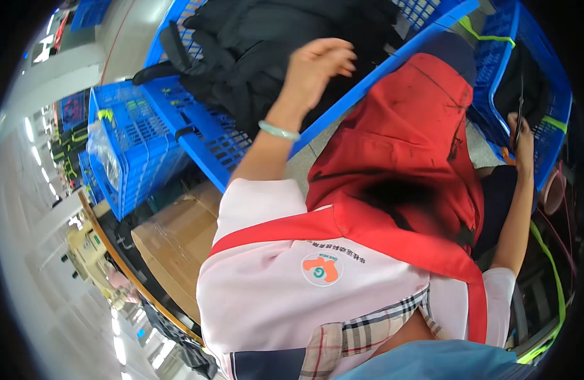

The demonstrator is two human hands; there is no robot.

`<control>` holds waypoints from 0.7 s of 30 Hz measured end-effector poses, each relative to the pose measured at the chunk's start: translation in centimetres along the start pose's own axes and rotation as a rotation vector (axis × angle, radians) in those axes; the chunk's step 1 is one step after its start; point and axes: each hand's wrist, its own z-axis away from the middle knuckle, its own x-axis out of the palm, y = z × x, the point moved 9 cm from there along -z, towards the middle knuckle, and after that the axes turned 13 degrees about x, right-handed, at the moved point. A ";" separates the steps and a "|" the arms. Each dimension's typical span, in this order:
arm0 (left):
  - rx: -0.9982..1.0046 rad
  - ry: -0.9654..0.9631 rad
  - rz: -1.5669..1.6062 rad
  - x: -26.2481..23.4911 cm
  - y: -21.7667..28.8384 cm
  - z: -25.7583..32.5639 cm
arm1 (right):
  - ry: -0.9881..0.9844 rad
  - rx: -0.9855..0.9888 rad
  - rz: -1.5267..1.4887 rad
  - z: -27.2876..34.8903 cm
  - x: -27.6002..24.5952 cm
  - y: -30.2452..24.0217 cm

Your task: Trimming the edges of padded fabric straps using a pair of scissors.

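Observation:
My left hand (318, 71), with a pale green bangle at its wrist, hovers above black cloth pieces (238, 47). Its fingers are loosely curled and apart, with nothing visible in them. The cloth is heaped in a large blue plastic crate (382, 80). At the far right, my right hand (524, 142) is closed around what look like scissors (520, 104), their dark, narrow blades pointing up and a bit of orange showing by the palm. That hand is beside a second blue crate (561, 95), which has dark cloth inside.
More blue crates (124, 145) stand at the left, one with clear plastic hanging on it. A cardboard box (178, 234) is below them. Sewing machines (89, 253) line a wooden-edged table. Yellow-green straps (548, 253) hang at the right. A red apron (399, 139) covers my lap.

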 end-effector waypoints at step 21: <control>-0.838 0.134 -0.853 -39.2 -25.1 13.6 | -0.004 -0.135 0.399 -1.1 7.4 4.6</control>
